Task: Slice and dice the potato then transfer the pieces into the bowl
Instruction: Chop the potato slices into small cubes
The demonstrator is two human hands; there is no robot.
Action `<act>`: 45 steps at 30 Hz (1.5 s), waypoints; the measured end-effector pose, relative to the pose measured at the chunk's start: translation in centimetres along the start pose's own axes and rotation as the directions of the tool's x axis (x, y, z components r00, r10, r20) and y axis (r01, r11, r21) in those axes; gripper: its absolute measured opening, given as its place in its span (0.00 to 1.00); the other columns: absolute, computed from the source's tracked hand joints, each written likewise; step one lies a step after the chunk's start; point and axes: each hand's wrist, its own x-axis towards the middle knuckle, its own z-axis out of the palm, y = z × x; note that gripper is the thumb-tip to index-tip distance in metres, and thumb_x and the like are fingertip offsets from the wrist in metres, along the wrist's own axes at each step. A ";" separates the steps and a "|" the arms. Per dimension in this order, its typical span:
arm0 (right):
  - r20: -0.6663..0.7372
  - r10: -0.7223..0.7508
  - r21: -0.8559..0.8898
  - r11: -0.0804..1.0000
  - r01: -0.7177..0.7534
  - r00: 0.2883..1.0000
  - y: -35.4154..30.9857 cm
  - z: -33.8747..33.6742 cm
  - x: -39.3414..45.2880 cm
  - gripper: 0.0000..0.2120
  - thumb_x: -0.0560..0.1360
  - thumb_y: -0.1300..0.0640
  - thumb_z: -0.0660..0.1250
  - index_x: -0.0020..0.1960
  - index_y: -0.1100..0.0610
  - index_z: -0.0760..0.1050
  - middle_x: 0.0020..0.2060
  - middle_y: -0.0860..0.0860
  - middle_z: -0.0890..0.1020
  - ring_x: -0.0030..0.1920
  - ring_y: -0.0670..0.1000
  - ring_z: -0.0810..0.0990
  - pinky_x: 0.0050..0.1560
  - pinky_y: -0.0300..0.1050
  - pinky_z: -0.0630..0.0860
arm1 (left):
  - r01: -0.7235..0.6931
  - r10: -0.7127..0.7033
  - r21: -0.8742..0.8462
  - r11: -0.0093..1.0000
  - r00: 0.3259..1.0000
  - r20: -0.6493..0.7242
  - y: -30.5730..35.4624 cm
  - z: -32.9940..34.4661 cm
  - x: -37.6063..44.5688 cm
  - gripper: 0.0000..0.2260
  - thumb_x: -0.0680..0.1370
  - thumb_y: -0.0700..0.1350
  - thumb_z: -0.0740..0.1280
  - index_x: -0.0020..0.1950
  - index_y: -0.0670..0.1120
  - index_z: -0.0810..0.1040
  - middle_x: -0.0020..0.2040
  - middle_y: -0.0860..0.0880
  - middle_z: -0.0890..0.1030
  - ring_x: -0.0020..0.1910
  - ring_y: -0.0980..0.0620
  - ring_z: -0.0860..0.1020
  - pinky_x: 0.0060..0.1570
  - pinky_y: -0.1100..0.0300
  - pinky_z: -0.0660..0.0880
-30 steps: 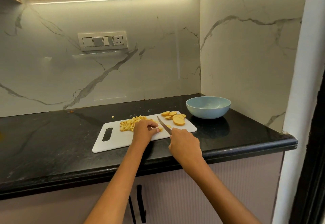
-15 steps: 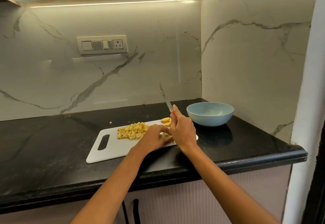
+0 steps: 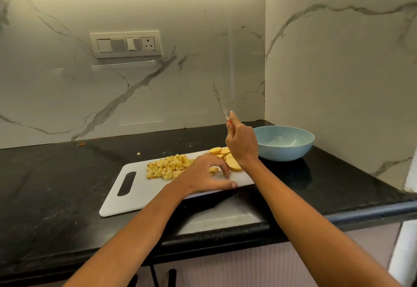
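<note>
Right hand (image 3: pixel 242 143) raised above slices (image 3: pixel 228 158), fist closed on knife (image 3: pixel 220 102), blade pointing up and back-left. Left hand (image 3: pixel 205 175) flat on board (image 3: pixel 140 193), fingers spread, holding nothing.

Head view: two forearms entered from the bottom edge, both bare from the frame edge to the wrist, with no sleeve or cuff in view. Left hand (image 3: pixel 204 175) and right hand (image 3: pixel 242 143) were bare: no gloves, rings, watch or wristband could be seen on the sides facing the camera. Fingernails on the left hand were short and unpainted as far as the picture resolved; the right hand's nails were too small and blurred to tell.
</note>
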 end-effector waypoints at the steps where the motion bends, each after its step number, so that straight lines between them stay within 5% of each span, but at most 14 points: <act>1: -0.012 0.007 0.008 1.000 -0.007 1.000 0.2 0.1 0.2 0.20 0.82 0.56 0.54 0.72 0.60 0.64 0.41 0.57 0.82 0.35 0.51 0.77 0.36 0.44 0.77 | 0.008 -0.008 0.011 1.000 1.000 0.004 -0.4 -0.2 0.0 0.09 0.69 0.51 0.75 0.40 0.45 0.81 0.44 0.52 0.83 0.46 0.59 0.76 0.49 0.74 0.67; 6: -0.032 0.000 0.025 1.000 0.001 0.999 0.7 0.3 0.5 0.20 0.82 0.56 0.55 0.72 0.60 0.64 0.43 0.57 0.83 0.37 0.51 0.79 0.37 0.42 0.75 | 0.166 -0.161 0.217 0.962 0.986 -0.043 -3.8 -1.7 0.7 0.06 0.74 0.50 0.70 0.43 0.48 0.79 0.43 0.54 0.81 0.43 0.58 0.75 0.54 0.57 0.71; 9: -0.032 -0.017 0.015 1.000 0.017 0.999 0.8 0.2 0.5 0.21 0.82 0.55 0.55 0.73 0.60 0.64 0.43 0.57 0.82 0.36 0.48 0.76 0.35 0.39 0.73 | 0.228 -0.191 0.303 0.925 0.970 -0.147 -5.0 -2.4 0.8 0.05 0.78 0.40 0.64 0.51 0.48 0.77 0.46 0.52 0.82 0.47 0.55 0.78 0.60 0.51 0.71; 13: -0.026 -0.021 0.017 1.000 0.021 0.999 0.7 0.2 0.3 0.21 0.82 0.55 0.55 0.73 0.60 0.63 0.44 0.57 0.83 0.38 0.49 0.77 0.36 0.38 0.73 | 0.265 -0.202 0.269 0.926 0.950 -0.240 -4.9 -2.5 0.7 0.10 0.80 0.41 0.60 0.56 0.49 0.78 0.49 0.53 0.82 0.51 0.54 0.78 0.62 0.49 0.68; 16: -0.014 -0.037 0.003 0.999 0.037 0.999 0.8 0.2 0.2 0.21 0.82 0.55 0.55 0.73 0.59 0.63 0.46 0.57 0.83 0.40 0.51 0.79 0.36 0.37 0.73 | 0.162 -0.137 0.224 0.961 0.983 -0.121 -3.8 -1.5 0.5 0.09 0.77 0.52 0.65 0.55 0.53 0.80 0.51 0.57 0.81 0.53 0.58 0.75 0.59 0.52 0.64; 19: -0.019 -0.031 0.000 1.000 0.031 0.999 0.9 0.1 0.2 0.21 0.82 0.55 0.55 0.73 0.59 0.63 0.46 0.56 0.83 0.38 0.48 0.77 0.32 0.32 0.69 | 0.162 -0.155 0.309 0.937 0.987 -0.046 -3.1 -0.7 0.6 0.08 0.76 0.53 0.65 0.51 0.53 0.80 0.52 0.56 0.80 0.54 0.56 0.72 0.60 0.51 0.64; 24: -0.103 -0.007 0.030 0.999 0.010 0.995 1.4 -0.2 0.6 0.21 0.82 0.55 0.55 0.72 0.60 0.63 0.44 0.57 0.83 0.36 0.46 0.74 0.32 0.32 0.67 | 0.315 -0.273 0.489 0.814 0.949 -0.156 -3.9 -2.0 0.4 0.08 0.77 0.50 0.62 0.50 0.50 0.79 0.51 0.53 0.79 0.55 0.53 0.69 0.61 0.52 0.59; 30: -0.150 0.021 0.076 0.997 -0.010 0.988 1.8 -0.4 0.7 0.20 0.82 0.56 0.55 0.72 0.62 0.64 0.42 0.57 0.83 0.35 0.45 0.74 0.32 0.30 0.67 | 0.446 -0.360 0.338 0.829 0.887 -0.288 -4.3 -3.4 -0.6 0.05 0.76 0.46 0.67 0.49 0.54 0.81 0.57 0.54 0.79 0.63 0.52 0.69 0.60 0.52 0.58; 37: -0.197 0.045 0.132 0.991 -0.019 0.979 1.6 -0.7 0.6 0.19 0.82 0.57 0.56 0.71 0.62 0.65 0.39 0.57 0.82 0.33 0.46 0.73 0.32 0.32 0.68 | 0.348 -0.242 0.182 0.920 0.868 -0.433 -4.3 -2.8 -0.1 0.08 0.77 0.45 0.65 0.55 0.47 0.80 0.49 0.50 0.82 0.50 0.52 0.78 0.60 0.50 0.69; 40: -0.179 0.065 0.129 0.991 -0.042 0.982 1.6 -0.8 0.5 0.19 0.82 0.57 0.55 0.71 0.62 0.65 0.38 0.57 0.82 0.33 0.46 0.73 0.34 0.36 0.70 | 0.246 -0.226 0.025 0.969 0.924 -0.309 -2.1 -1.4 1.1 0.14 0.74 0.47 0.70 0.58 0.44 0.79 0.50 0.49 0.82 0.47 0.57 0.77 0.56 0.56 0.74; 45: -0.160 0.065 0.141 0.989 -0.042 0.985 1.7 -1.0 0.5 0.19 0.82 0.57 0.55 0.71 0.61 0.65 0.36 0.55 0.80 0.33 0.47 0.74 0.37 0.41 0.75 | 0.286 -0.271 0.180 0.941 0.957 -0.104 -0.1 1.9 3.3 0.28 0.68 0.60 0.72 0.62 0.45 0.77 0.57 0.49 0.80 0.53 0.53 0.77 0.55 0.58 0.75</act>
